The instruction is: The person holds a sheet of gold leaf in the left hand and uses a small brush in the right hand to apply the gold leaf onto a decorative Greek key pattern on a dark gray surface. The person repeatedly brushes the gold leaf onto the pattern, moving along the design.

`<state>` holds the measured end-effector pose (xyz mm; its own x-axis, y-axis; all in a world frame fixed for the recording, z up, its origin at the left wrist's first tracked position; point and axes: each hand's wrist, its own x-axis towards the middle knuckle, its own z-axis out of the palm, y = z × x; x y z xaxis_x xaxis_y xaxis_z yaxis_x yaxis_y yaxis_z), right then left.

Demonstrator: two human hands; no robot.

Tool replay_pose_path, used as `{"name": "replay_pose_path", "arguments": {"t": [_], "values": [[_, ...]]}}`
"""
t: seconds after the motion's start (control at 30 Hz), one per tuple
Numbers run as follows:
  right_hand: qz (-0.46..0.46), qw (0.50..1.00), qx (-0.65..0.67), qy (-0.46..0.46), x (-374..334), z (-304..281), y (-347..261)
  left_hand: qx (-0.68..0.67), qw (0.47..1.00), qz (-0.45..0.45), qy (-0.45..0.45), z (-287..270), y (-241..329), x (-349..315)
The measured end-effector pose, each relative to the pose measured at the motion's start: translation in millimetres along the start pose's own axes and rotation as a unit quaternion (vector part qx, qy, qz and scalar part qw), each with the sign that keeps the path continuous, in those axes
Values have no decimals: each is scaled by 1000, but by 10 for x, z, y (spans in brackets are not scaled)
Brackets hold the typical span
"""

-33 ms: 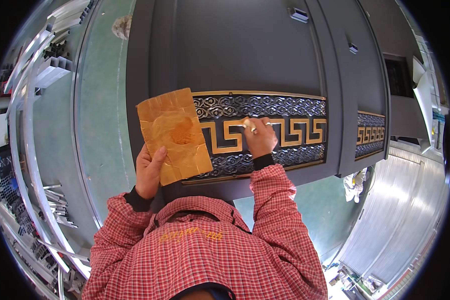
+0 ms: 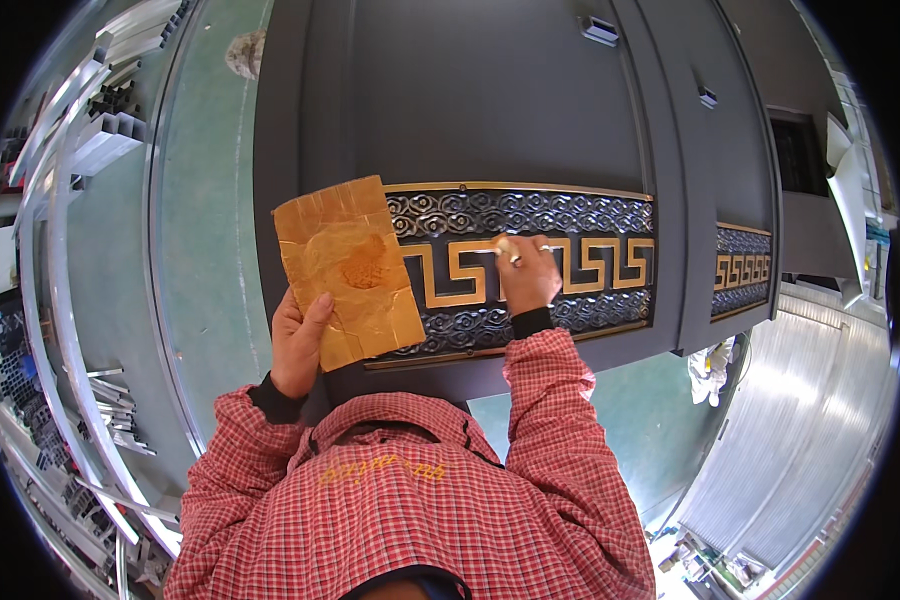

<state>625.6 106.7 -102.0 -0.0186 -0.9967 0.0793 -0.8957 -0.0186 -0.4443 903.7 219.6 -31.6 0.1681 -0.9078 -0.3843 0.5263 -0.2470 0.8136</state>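
My left hand [image 2: 298, 345] pinches the lower left edge of a tan sheet of cardboard [image 2: 328, 225], thumb on top. An orange-gold smear [image 2: 365, 262] lies in its middle. With closed fingers, my right hand [image 2: 530, 275] holds a small pale wad [image 2: 508, 247], perhaps cloth or sponge, against the upper bar of a gold key-pattern strip [image 2: 458, 298]. This strip runs between two bands of dark embossed cloud relief [image 2: 520, 213] on a dark grey door panel [image 2: 490, 110]. My right hand hides part of the strip, and the cardboard covers the relief's left end.
A second grey panel [image 2: 685, 150] with a smaller gold-and-dark band [image 2: 740, 270] adjoins on the right. Small metal fittings [image 2: 600, 32] stick up on the panels. Metal profiles [image 2: 110, 140] are racked at the left, over a green floor [image 2: 205, 190]. A corrugated sheet [image 2: 790, 400] lies at lower right.
My right hand, with the pale wad, has slid slightly to the right along the gold strip's upper bar. My left hand and the cardboard have stayed where they were.
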Motion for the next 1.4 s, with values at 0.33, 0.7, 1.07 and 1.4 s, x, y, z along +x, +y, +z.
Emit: {"name": "replay_pose_path", "arguments": {"t": [0.33, 0.7, 1.07, 1.4], "values": [[-4, 1000, -15, 20, 63, -80, 24, 6, 1000, -6, 1, 30, 11, -1], [-21, 999, 37, 10, 73, -144, 104, 5, 1000, -8, -11, -12, -7, 21], [-55, 991, 41, -112, -271, -449, 205, -7, 1000, -14, 2, 33, 10, 8], [-73, 991, 3, -110, -167, -258, 209, 5, 1000, -4, 0, 35, 30, 6]]}}
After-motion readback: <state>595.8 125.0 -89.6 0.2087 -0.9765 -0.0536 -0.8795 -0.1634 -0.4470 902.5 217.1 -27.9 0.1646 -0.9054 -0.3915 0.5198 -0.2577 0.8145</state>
